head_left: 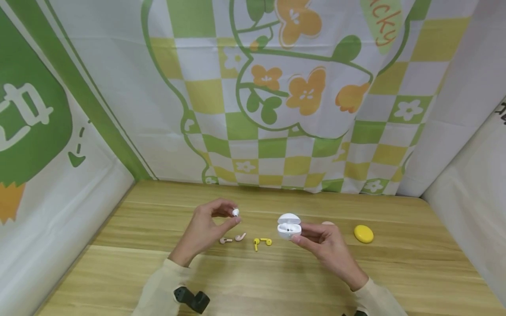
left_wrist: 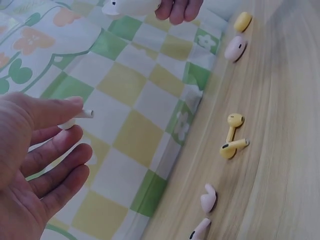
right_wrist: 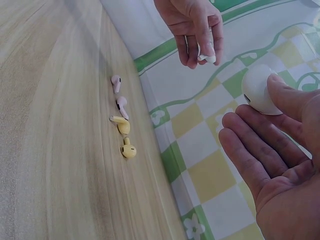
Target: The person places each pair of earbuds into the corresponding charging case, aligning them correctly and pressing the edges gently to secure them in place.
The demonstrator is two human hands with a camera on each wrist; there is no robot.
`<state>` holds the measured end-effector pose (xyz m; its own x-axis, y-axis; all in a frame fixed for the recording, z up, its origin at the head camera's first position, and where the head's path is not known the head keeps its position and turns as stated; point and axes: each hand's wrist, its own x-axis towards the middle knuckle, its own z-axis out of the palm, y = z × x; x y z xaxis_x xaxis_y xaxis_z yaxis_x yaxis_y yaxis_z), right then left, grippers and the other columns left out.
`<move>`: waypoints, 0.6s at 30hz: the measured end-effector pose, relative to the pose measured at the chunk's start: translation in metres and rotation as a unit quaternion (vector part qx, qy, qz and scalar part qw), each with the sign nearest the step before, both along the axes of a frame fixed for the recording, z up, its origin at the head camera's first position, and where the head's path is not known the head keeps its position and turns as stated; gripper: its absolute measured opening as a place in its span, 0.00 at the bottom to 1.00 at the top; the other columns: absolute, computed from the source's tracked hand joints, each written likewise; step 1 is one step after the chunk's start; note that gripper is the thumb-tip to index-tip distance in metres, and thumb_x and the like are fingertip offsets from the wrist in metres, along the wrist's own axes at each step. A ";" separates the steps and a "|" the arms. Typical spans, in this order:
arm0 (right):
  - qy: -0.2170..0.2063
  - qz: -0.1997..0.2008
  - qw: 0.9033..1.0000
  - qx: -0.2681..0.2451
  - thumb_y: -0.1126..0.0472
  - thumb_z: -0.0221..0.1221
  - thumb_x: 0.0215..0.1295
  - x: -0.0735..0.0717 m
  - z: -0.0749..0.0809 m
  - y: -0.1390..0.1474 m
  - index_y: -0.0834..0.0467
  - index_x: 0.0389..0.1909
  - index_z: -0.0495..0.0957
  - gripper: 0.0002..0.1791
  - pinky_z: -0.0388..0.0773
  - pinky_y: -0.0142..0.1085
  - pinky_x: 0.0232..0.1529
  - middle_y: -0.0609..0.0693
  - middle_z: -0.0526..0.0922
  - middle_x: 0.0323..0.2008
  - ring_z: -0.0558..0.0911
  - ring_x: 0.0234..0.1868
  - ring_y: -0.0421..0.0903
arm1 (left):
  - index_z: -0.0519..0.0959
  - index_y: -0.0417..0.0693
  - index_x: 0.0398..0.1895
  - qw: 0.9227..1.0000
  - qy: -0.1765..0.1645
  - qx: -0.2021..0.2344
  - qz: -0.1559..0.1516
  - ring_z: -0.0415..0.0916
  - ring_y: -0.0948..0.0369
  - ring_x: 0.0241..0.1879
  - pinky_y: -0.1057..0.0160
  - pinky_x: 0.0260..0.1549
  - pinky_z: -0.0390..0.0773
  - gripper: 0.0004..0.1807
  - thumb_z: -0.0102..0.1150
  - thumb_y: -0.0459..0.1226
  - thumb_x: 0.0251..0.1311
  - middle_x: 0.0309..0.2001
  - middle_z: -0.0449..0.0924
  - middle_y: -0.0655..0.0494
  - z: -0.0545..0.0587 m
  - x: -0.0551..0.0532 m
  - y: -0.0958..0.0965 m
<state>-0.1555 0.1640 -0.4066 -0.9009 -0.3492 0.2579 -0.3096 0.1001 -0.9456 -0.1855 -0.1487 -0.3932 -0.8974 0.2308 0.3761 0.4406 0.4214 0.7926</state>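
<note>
Much of the glossy white plastic earbud (head_left: 236,212) is hidden by the fingers around it; one white stem end shows in the left wrist view. The inside of the open white plastic earbud case (head_left: 286,235) is too small to make out clearly, and the left wrist view cuts the case off at its top edge. A pale pink rounded case (left_wrist: 235,48) is mostly covered by the right hand (head_left: 330,250) in the head view.

Seen from the head, the left hand (head_left: 207,226) is raised above the wooden table (head_left: 253,281), pinching the white earbud between thumb and index finger, its other fingers loosely bent. The right hand grips the white case between thumb and fingers, lid hinged up, the lower fingers extended.

Take the two yellow plastic earbuds (head_left: 256,242) on the table as the clock's centre; they lie just beside each other. The white earbud is between ten and eleven o'clock, the white case at two, two pale pink earbuds (head_left: 240,237) at nine, and a smooth yellow oval case (head_left: 363,234) at three. The table has streaky pale grain; a creased, checked green-and-yellow cloth (head_left: 205,96) hangs at twelve.
</note>
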 end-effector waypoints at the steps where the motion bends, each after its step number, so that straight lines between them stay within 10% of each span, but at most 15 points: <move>1: 0.000 0.000 1.000 0.000 0.67 0.66 0.67 0.000 0.000 0.000 0.68 0.55 0.82 0.18 0.85 0.40 0.45 0.61 0.86 0.48 0.87 0.47 0.48 | 0.84 0.48 0.46 1.000 -0.002 0.001 0.000 0.83 0.61 0.40 0.55 0.47 0.82 0.13 0.73 0.37 0.60 0.36 0.84 0.61 0.000 0.000 0.000; 18: 0.005 0.002 1.000 -0.003 0.69 0.66 0.66 -0.002 0.000 -0.003 0.71 0.54 0.81 0.17 0.85 0.40 0.45 0.62 0.86 0.47 0.88 0.46 0.48 | 0.85 0.48 0.45 1.000 -0.018 -0.006 -0.014 0.82 0.61 0.42 0.51 0.48 0.81 0.10 0.72 0.34 0.61 0.37 0.85 0.61 0.006 0.003 0.004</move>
